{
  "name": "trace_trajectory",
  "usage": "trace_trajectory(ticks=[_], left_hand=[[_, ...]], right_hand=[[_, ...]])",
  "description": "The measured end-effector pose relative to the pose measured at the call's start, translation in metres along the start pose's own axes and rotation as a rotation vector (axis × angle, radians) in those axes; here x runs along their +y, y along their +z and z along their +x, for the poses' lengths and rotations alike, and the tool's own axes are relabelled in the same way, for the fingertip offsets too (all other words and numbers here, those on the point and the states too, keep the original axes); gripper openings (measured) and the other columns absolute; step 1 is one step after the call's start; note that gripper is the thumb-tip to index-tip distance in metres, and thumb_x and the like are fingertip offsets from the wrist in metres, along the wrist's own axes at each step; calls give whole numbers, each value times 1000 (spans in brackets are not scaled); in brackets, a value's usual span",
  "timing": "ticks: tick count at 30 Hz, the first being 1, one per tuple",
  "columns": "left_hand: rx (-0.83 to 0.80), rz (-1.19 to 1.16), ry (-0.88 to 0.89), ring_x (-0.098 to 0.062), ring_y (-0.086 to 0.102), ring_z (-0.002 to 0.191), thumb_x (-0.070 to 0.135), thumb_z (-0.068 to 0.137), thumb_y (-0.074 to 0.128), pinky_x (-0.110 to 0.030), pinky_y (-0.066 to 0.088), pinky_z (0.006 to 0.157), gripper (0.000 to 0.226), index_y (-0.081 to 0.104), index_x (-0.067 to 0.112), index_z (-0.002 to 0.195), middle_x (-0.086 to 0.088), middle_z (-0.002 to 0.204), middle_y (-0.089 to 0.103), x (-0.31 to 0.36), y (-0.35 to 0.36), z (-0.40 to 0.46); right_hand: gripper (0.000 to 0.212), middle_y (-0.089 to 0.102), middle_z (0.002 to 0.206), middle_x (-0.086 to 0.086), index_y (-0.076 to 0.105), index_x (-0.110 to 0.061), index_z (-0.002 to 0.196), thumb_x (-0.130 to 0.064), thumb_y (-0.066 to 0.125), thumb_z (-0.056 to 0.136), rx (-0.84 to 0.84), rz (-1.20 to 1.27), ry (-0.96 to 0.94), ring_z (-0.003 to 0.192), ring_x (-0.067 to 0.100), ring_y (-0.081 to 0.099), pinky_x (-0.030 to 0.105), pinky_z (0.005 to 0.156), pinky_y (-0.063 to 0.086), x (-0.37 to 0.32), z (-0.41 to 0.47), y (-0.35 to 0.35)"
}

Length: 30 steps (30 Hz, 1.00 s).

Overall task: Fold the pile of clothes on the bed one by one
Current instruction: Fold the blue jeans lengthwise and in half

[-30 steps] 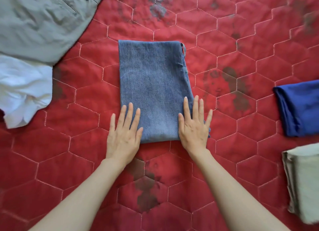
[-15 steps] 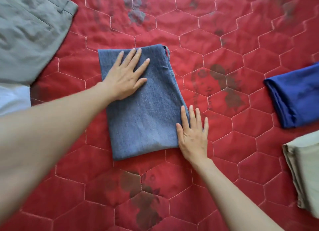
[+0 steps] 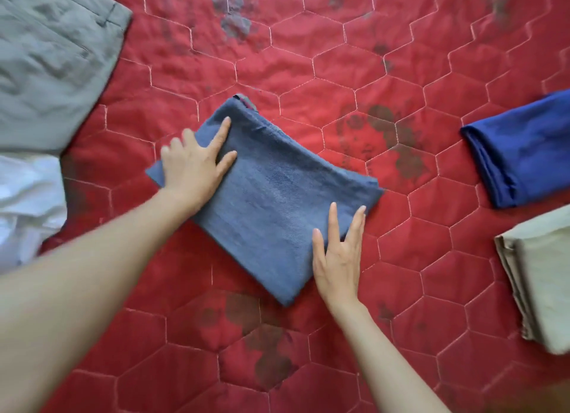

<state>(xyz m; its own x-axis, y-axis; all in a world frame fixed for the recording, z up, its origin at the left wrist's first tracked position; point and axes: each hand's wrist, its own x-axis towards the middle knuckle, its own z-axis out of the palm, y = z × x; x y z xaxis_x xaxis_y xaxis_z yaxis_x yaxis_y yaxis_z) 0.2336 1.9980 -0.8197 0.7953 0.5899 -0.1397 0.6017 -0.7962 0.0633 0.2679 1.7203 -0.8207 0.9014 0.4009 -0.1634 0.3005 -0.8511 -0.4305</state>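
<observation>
At centre bed [image 3: 308, 73], folded denim [image 3: 271, 203] is lying skewed. Left hand [image 3: 192, 169] is pressing flat at ten o'clock; right hand [image 3: 337, 258], fingers [image 3: 332, 218] straight, is touching five o'clock.

A red quilted bedspread [image 3: 339, 73] covered the bed and filled the whole view from edge to edge. Pale stitching ran across it in a pattern of joined hexagons. Faded dark printed patches [image 3: 385, 141] showed on the fabric in several places: near the top middle, right of centre, and low in the middle. The cloth puckered slightly along the seams. Light was soft and even, with only faint shadows. No wall, floor or window was in view.
</observation>
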Motion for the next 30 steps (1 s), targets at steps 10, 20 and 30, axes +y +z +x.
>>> trace_trajectory(ticks=[10, 20, 30], left_hand=[[-190, -285, -448, -41, 57, 84, 54, 95, 33, -48, 45, 76, 67, 4, 36, 153, -19, 100, 46, 34, 14, -203], [23, -23, 140, -31, 12, 148, 40, 98, 30, -53, 4, 117, 58, 26, 18, 152, -13, 160, 15, 28, 35, -172], [2, -24, 56, -34, 15, 146, 48, 99, 22, -55, 3, 116, 56, 15, 32, 153, -15, 158, 19, 15, 42, -128]], right_hand=[[53, 8, 160, 17, 31, -21, 150, -34, 45, 101, -123, -234, -201, 142, 37, 23, 40, 118, 21, 20, 11, -19], [54, 20, 159, 12, 30, -24, 151, -43, 31, 100, -133, -402, -590, 148, 28, 17, 57, 116, 14, -16, -26, 20], [57, 10, 162, 2, 14, -30, 154, -49, 19, 100, -72, -457, -335, 150, 21, 6, 50, 119, -1, -10, 50, 23]])
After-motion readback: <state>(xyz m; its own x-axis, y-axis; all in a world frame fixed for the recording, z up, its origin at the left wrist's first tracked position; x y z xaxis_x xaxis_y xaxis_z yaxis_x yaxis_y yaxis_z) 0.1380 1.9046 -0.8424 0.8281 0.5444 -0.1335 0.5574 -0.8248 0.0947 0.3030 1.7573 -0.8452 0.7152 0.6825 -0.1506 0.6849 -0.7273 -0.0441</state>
